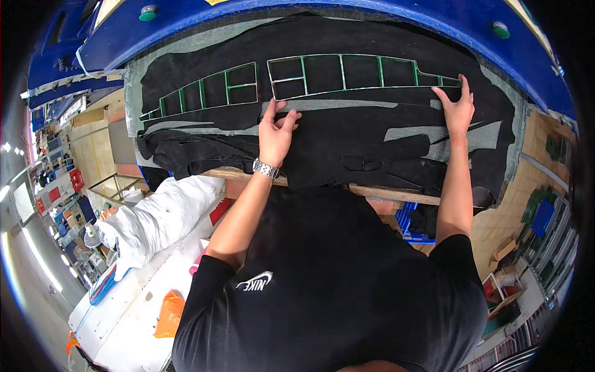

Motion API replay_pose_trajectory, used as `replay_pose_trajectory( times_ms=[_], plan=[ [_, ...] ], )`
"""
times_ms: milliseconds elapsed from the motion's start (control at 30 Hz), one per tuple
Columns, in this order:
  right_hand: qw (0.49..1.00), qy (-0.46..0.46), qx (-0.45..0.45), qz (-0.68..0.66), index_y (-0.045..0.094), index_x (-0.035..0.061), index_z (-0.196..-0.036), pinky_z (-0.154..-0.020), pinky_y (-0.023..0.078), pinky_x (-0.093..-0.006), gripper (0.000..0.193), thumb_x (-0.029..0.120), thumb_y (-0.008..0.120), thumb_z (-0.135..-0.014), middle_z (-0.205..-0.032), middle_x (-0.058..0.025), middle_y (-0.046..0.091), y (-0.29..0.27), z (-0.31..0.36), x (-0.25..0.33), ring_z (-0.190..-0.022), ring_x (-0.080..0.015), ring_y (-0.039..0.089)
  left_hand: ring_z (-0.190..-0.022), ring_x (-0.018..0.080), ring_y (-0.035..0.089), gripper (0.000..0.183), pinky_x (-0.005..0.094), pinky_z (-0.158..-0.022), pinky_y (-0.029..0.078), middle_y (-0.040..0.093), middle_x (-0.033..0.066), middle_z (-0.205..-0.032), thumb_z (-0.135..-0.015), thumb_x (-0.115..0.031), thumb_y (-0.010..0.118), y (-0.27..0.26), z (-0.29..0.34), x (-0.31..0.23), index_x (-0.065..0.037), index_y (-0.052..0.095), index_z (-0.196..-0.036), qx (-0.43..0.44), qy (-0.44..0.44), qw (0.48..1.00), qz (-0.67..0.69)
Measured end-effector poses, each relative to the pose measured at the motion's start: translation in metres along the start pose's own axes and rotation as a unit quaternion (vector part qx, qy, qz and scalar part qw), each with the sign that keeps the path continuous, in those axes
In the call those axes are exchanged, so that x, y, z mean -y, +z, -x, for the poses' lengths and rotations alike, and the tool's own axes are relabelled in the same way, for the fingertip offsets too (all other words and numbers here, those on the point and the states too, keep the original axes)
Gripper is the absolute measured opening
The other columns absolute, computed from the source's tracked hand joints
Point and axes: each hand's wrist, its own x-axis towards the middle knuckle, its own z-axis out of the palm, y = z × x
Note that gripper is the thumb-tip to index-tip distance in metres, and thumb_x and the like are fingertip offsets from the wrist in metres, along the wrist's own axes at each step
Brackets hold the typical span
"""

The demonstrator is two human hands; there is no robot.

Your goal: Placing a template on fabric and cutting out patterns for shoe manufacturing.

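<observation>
Two flat green metal cutting dies, long tapering frames with cross bars, lie end to end on black sheet material [359,139]. My left hand [276,139] has its fingertips bent at the lower left corner of the right cutting die [343,73]. At that die's narrow right end, my right hand [457,113] grips the frame between thumb and fingers. The left cutting die [202,93] sits just beyond my left hand, a small gap away from the other, and no hand touches it. The undersides of both dies are hidden.
A blue machine body [347,18] with green buttons curves along the far side. Grey-green board [443,133] shows through gaps in the black material. Near me runs a wooden edge [396,194]. To the left, a white bundle [164,214] and an orange bag [168,315] rest on a white table.
</observation>
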Motion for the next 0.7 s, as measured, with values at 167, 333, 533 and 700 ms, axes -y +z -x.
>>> replay_pose_trajectory(
  times_ms=[167,333,533,700],
  plan=[
    [1.0,-0.017,-0.004,-0.011,0.056,0.0071,-0.141,-0.118,0.036,-0.0499,0.085,0.052,0.085,-0.075,-0.13,-0.0191,0.067,0.006,0.002,0.004,-0.124,-0.0432,0.06,-0.107,0.0231,0.071,0.071,0.0294,-0.081,0.06,0.052,0.0155,-0.144,-0.101,-0.009,0.064,-0.003,0.005,0.001,0.006,0.024,-0.157,-0.028,0.003,0.998,0.06],
    [1.0,-0.001,-0.001,-0.011,0.056,0.0052,-0.14,-0.117,0.038,-0.0494,0.084,0.05,0.086,-0.076,-0.134,-0.0183,0.065,0.003,0.008,0.01,-0.125,-0.0433,0.059,-0.115,0.0274,0.068,0.069,0.0333,-0.085,0.059,0.05,0.015,-0.148,-0.102,-0.008,0.062,0.002,0.007,-0.001,0.003,0.024,-0.158,-0.047,-0.001,0.994,0.098],
    [1.0,-0.007,-0.017,-0.011,0.056,0.0069,-0.14,-0.111,0.044,-0.0486,0.085,0.049,0.088,-0.074,-0.134,-0.0182,0.065,-0.001,0.009,0.015,-0.124,-0.0433,0.06,-0.117,0.0287,0.067,0.068,0.0338,-0.086,0.059,0.05,0.0158,-0.149,-0.103,-0.009,0.061,0.006,0.01,0.004,0.002,0.024,-0.159,-0.052,0.011,0.991,0.121],
    [0.999,-0.028,-0.005,-0.029,0.055,0.008,-0.14,-0.105,0.047,-0.05,0.082,0.047,0.087,-0.076,-0.131,-0.0186,0.066,0.009,0.011,0.014,-0.121,-0.0415,0.061,-0.116,0.0266,0.068,0.068,0.033,-0.084,0.06,0.05,0.014,-0.149,-0.103,-0.009,0.061,-0.003,0.007,0.008,0.001,0.025,-0.159,-0.057,0.009,0.988,0.141]
  ],
)
